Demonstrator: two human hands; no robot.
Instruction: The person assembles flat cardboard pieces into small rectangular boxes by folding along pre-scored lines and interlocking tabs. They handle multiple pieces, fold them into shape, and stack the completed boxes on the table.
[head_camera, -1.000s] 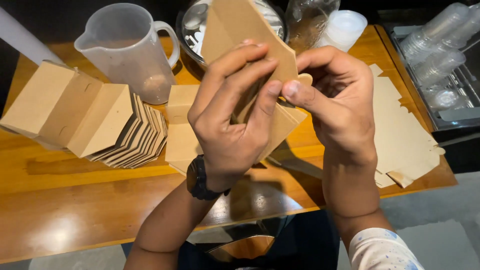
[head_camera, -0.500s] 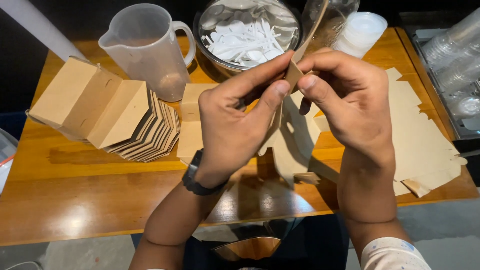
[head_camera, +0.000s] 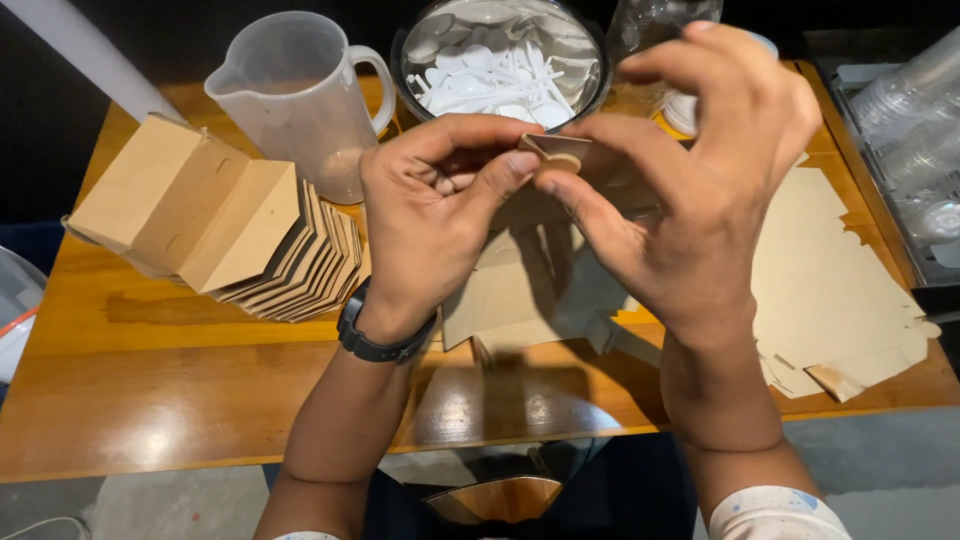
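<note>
The brown cardboard box blank (head_camera: 540, 280) is in the centre of the frame, raised above the tabletop (head_camera: 200, 400). It is thin, flat card with cut flaps, and partly folded. Its small top flap (head_camera: 556, 152), with a rounded notch, is pinched between the left hand (head_camera: 440, 210) and the right hand (head_camera: 690, 190). The lower panels hang down behind the hands.

My left hand (head_camera: 430, 215) and right hand (head_camera: 690, 190) turned the cardboard piece (head_camera: 555, 152) from broad face-on to edge-on, pinched its folded tab between thumbs, view shifted, bowl (head_camera: 500, 60) of white spoons came into sight
</note>
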